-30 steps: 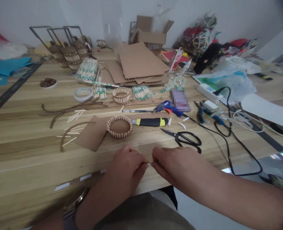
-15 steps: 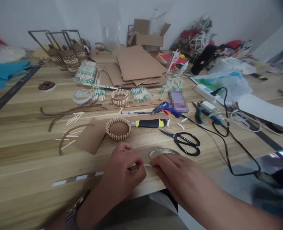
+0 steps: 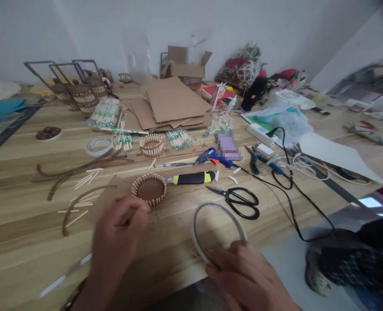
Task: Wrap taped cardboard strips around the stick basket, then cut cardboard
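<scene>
In right hand (image 3: 243,272): grey ring (image 3: 194,231), gripped by near edge in closed fingers, just short of scissors (image 3: 227,195) on worktop (image 3: 170,246). At left hand (image 3: 118,233): blurred, curled fingers; cannot tell whether holding anything. Just beyond: basket (image 3: 135,190), contact with hand unclear. Right of basket: knife (image 3: 194,178). Under left hand: cardboard (image 3: 103,196), partly hidden. Left of cardboard: loose sticks (image 3: 77,219).

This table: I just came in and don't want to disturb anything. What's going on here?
A person's right hand holds a thin hoop near the front edge of the table. The left hand, curled and blurred, is near a ring of short sticks; whether it holds anything is unclear. Scissors and a cutter lie beyond the hoop.
</scene>
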{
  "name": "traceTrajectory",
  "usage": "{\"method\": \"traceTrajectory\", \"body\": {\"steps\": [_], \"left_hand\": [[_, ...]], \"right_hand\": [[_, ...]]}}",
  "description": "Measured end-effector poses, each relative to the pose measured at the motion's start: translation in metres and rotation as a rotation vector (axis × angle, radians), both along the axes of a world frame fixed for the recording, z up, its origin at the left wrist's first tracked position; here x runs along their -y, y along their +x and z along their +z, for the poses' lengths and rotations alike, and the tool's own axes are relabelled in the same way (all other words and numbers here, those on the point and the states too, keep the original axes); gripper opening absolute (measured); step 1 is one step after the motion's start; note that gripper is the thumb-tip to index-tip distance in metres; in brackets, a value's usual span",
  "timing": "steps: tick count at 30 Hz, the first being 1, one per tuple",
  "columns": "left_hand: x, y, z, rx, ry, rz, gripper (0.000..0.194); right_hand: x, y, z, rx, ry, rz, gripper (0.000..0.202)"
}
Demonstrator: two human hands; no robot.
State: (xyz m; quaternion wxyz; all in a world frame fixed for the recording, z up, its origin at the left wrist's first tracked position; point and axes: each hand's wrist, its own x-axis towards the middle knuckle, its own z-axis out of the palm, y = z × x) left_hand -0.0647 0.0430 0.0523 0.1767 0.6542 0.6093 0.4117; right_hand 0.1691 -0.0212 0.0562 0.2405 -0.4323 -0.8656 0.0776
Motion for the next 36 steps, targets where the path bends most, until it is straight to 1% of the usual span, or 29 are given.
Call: {"method": "traceTrajectory", "body": {"steps": [1,2,4,5,6,7,8,10,11,12,14,15,17,18,19,20,21,23,26,29,31,33,36], "left_hand": [[-0.002,-0.005,0.002,0.020,-0.021,0.052,0.020],[-0.003,-0.009,0.003,0.035,-0.034,0.058,0.020],[-0.003,-0.010,0.003,0.062,-0.061,-0.015,0.021],[-0.003,-0.008,0.003,0.074,-0.077,-0.070,0.021],[-0.003,-0.006,0.002,0.085,-0.096,-0.118,0.020],[-0.003,-0.004,0.001,0.094,-0.113,-0.152,0.019],[-0.004,-0.002,0.000,0.102,-0.130,-0.170,0.019],[-0.005,0.000,0.000,0.118,-0.170,-0.183,0.019],[-0.007,0.000,0.001,0.131,-0.195,-0.183,0.022],[-0.008,0.001,0.002,0.151,-0.221,-0.184,0.026],[-0.009,0.001,0.003,0.194,-0.258,-0.193,0.033],[-0.009,0.001,0.004,0.210,-0.266,-0.204,0.035],[-0.008,0.002,0.003,0.222,-0.260,-0.247,0.037],[-0.008,0.002,0.003,0.220,-0.253,-0.268,0.039],[-0.006,0.002,0.003,0.216,-0.248,-0.285,0.040],[-0.005,0.001,0.003,0.211,-0.247,-0.300,0.041],[-0.004,-0.001,0.004,0.203,-0.248,-0.312,0.040],[-0.001,-0.004,0.004,0.187,-0.252,-0.329,0.039],[0.001,-0.008,0.005,0.141,-0.241,-0.356,0.038],[-0.002,-0.008,0.007,0.041,-0.203,-0.373,0.033],[-0.003,-0.007,0.011,-0.045,-0.142,-0.383,0.032],[0.001,-0.007,0.018,-0.119,-0.027,-0.335,0.037],[0.020,-0.007,0.028,-0.154,0.175,-0.157,0.043]], "right_hand": [[-0.004,0.011,0.001,0.045,0.035,-0.016,0.027],[-0.012,0.025,0.001,0.099,0.054,-0.071,0.030],[-0.036,0.055,-0.004,0.176,0.135,-0.313,0.031],[-0.051,0.072,-0.009,0.190,0.157,-0.485,0.028],[-0.066,0.087,-0.015,0.188,0.172,-0.601,0.026],[-0.079,0.102,-0.021,0.170,0.191,-0.651,0.025],[-0.091,0.114,-0.027,0.161,0.185,-0.648,0.026],[-0.106,0.126,-0.034,0.206,0.110,-0.589,0.028],[-0.109,0.125,-0.035,0.211,0.100,-0.570,0.028],[-0.110,0.118,-0.033,0.189,0.116,-0.565,0.029],[-0.106,0.088,-0.022,0.055,0.167,-0.563,0.031],[-0.102,0.067,-0.014,-0.058,0.155,-0.506,0.030],[-0.095,0.022,0.004,-0.231,-0.080,-0.254,0.025],[-0.093,0.000,0.013,-0.294,-0.186,-0.133,0.022],[-0.092,-0.018,0.019,-0.324,-0.326,-0.033,0.018],[-0.092,-0.033,0.023,-0.352,-0.447,0.044,0.016],[-0.092,-0.044,0.026,-0.383,-0.520,0.088,0.016],[-0.095,-0.054,0.025,-0.421,-0.631,0.126,0.019],[-0.098,-0.054,0.018,-0.416,-0.685,0.128,0.017],[-0.095,-0.052,0.013,-0.373,-0.600,0.128,0.018],[-0.092,-0.052,0.012,-0.363,-0.528,0.111,0.018],[-0.090,-0.052,0.012,-0.387,-0.490,0.051,0.020],[-0.091,-0.049,0.014,-0.515,-0.475,-0.080,0.027]]}}
